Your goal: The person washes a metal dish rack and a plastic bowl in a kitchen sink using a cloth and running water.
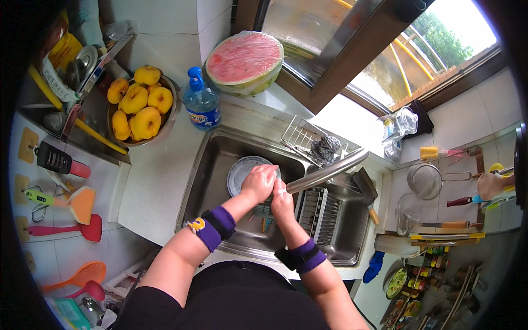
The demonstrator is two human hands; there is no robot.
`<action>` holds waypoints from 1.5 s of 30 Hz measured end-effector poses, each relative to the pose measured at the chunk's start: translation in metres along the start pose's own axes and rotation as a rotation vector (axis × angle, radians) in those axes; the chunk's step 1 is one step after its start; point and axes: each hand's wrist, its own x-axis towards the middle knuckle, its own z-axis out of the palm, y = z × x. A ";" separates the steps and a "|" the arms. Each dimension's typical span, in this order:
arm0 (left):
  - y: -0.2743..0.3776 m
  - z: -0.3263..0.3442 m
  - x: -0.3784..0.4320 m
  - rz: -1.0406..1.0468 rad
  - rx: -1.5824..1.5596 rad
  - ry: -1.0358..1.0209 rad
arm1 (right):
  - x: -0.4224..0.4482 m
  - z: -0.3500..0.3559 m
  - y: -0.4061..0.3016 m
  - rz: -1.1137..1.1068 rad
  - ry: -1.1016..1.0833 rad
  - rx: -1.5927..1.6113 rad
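Note:
My left hand (pixel 260 182) and my right hand (pixel 282 203) meet over the left basin of the steel sink (pixel 206 198), beside the mouth of the metal faucet (pixel 326 172). A small clear object, perhaps a glass or a stream of water, shows at my fingertips; I cannot tell whether either hand grips it. Below my left hand sits a round grey dish (pixel 239 173) in the basin. Under my hands lie a greenish container and some thin sticks, partly hidden. Both forearms wear purple bands with black straps.
Left of the sink stand a bowl of yellow flat peaches (pixel 134 101) and a blue-capped bottle (pixel 201 103). A wrapped half watermelon (pixel 245 64) rests behind. A dish rack (pixel 315 214) fills part of the right basin; a cleaver (pixel 366 187) lies at its right edge.

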 end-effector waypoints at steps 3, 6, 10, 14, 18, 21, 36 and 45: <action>0.010 -0.006 0.000 -0.096 -0.001 -0.027 | 0.005 0.004 0.013 -0.064 -0.052 0.168; 0.008 0.015 -0.026 0.232 0.250 0.102 | 0.013 -0.007 0.001 0.379 -0.033 0.421; 0.015 -0.001 -0.016 0.182 0.081 0.121 | 0.010 0.001 0.005 0.193 0.034 0.170; 0.010 -0.015 0.007 -0.257 -0.004 -0.171 | -0.005 0.002 0.018 0.022 -0.065 -0.022; 0.021 0.001 -0.016 0.262 0.288 0.139 | 0.017 -0.007 -0.009 0.576 0.017 0.455; -0.005 0.004 -0.002 0.184 0.130 0.009 | 0.007 0.002 -0.021 0.463 0.001 0.311; -0.004 -0.001 0.004 0.072 0.271 -0.172 | -0.002 0.002 0.012 0.316 -0.016 0.279; 0.009 0.007 -0.026 0.411 0.505 0.007 | 0.014 -0.005 0.023 0.501 -0.012 0.661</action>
